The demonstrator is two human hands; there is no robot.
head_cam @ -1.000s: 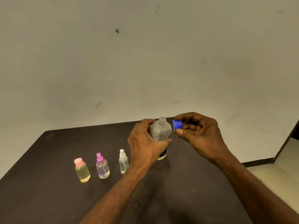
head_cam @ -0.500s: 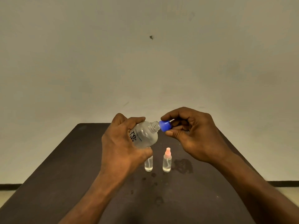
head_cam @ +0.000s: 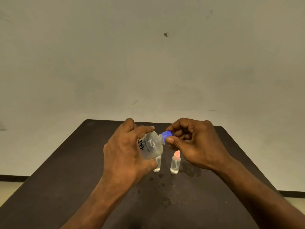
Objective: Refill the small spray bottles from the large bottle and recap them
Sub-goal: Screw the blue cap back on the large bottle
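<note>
Left hand (head_cam: pixel 125 156) wraps the tilted large bottle (head_cam: pixel 151 146); right fingers (head_cam: pixel 171 140) pinch its blue cap (head_cam: pixel 166 134), perhaps half-threaded. Cross-threading could spill onto the small bottles (head_cam: pixel 175 162) below.

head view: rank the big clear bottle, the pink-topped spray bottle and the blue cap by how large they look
1. big clear bottle, though it is held up nearer the camera
2. pink-topped spray bottle
3. blue cap, partly covered by fingers

A dark brown table (head_cam: pixel 69 184) stands against a pale wall. Near its middle stand two small clear spray bottles: the right one (head_cam: pixel 175 163) pink-capped, the left one (head_cam: pixel 157 164) partly hidden. Wet droplets (head_cam: pixel 162 185) and a damp patch (head_cam: pixel 190 169) lie nearby.
</note>
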